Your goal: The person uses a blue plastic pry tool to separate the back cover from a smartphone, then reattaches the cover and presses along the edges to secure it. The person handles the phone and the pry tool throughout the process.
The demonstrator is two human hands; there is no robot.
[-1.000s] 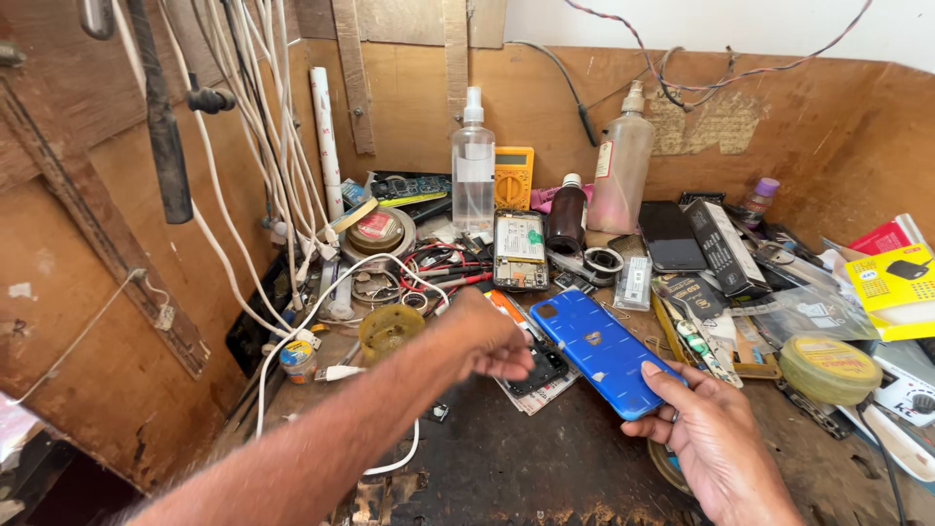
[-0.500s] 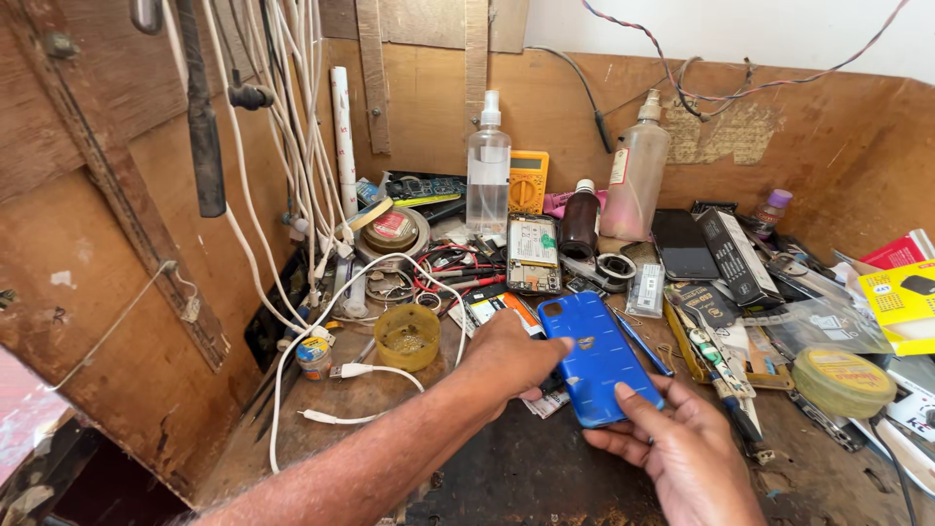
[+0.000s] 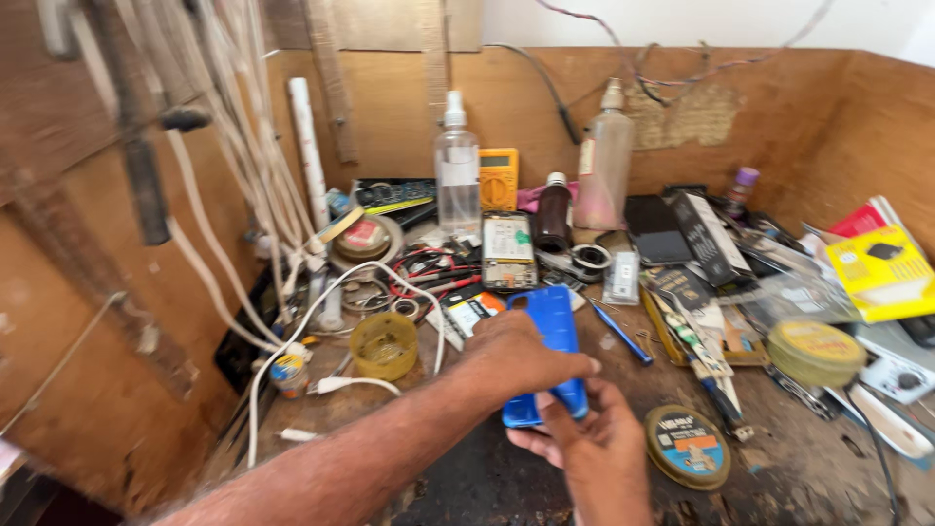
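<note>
Both of my hands hold a blue phone back cover (image 3: pixel 550 326) above the dark workbench (image 3: pixel 487 477), near its middle. My left hand (image 3: pixel 516 356) grips the cover's left side, with the fingers closed over its lower part. My right hand (image 3: pixel 584 448) comes up from below and holds the cover's bottom end with its fingertips. The cover stands roughly lengthwise, pointing away from me. Its lower half is hidden behind my fingers.
A yellow plastic cup (image 3: pixel 384 344) and white cables (image 3: pixel 321 302) lie to the left. Behind are an opened phone (image 3: pixel 507 251), a spray bottle (image 3: pixel 456 166), a yellow multimeter (image 3: pixel 498 176) and a dark bottle (image 3: pixel 553 214). Round tins (image 3: pixel 687 446) and boxes crowd the right.
The blue cover has turned from lying slanted to pointing away from me. My left hand has closed over it and my right hand has shifted left under its lower end.
</note>
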